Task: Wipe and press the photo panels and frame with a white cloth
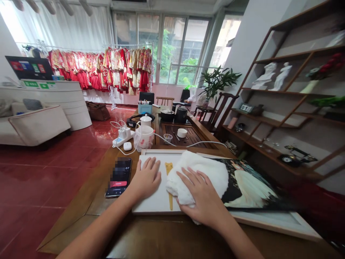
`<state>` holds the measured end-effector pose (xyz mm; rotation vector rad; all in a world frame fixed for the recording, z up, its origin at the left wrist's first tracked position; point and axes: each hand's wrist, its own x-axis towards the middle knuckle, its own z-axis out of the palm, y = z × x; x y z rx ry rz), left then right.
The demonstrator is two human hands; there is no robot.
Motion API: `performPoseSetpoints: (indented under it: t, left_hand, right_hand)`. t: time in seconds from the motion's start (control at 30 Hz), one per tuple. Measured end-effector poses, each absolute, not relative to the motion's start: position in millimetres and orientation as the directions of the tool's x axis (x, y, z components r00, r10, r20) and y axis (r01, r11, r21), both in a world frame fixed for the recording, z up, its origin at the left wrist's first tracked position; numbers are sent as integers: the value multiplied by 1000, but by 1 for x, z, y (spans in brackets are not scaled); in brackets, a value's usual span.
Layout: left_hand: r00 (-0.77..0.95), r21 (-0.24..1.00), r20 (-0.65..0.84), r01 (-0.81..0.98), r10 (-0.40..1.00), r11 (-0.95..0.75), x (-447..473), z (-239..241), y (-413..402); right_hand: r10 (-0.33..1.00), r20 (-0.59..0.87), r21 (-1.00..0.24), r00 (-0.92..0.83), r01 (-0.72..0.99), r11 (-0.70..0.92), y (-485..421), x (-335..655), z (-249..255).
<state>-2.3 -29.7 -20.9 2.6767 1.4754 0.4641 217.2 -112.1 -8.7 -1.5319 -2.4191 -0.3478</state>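
Note:
My left hand (147,178) lies palm down on the left part of a white board (147,203), fingers stretched out and holding nothing. Under my right hand (201,196) is a bunched white fluffy cloth (208,172), held against the board with the fingers over its top and the thumb at its near edge. Between my hands a flat, narrow, yellow-brown piece with a cat-like head (169,169) lies on the board, partly beside the cloth. To the right, a picture of a pale gown on a dark ground (249,185) rests on a pale frame (280,221).
A phone (118,178) lies left of the board on the wooden table (151,237). Behind stand a power strip (122,138), a white-pink container (144,138), a lidded cup (146,120) and a tea tray (196,140). A white cable (199,142) crosses there. Shelves (285,91) rise at right.

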Motion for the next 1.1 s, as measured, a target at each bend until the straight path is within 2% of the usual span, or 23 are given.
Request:
performPoseSetpoints:
  t: [0.4, 0.83, 1.1]
  left_hand:
    - [510, 173, 248, 814, 824, -555, -3, -23, -29]
    - [507, 180, 253, 812, 824, -555, -2, -24, -28]
    - [504, 176, 259, 814, 824, -554, -3, -26, -27]
  right_hand:
    - [877, 327, 9, -351, 929, 369, -81, 215, -7]
    - [864, 335, 66, -376, 924, 377, -114, 217, -12]
    - [864, 337, 42, -374, 923, 383, -95, 216, -8]
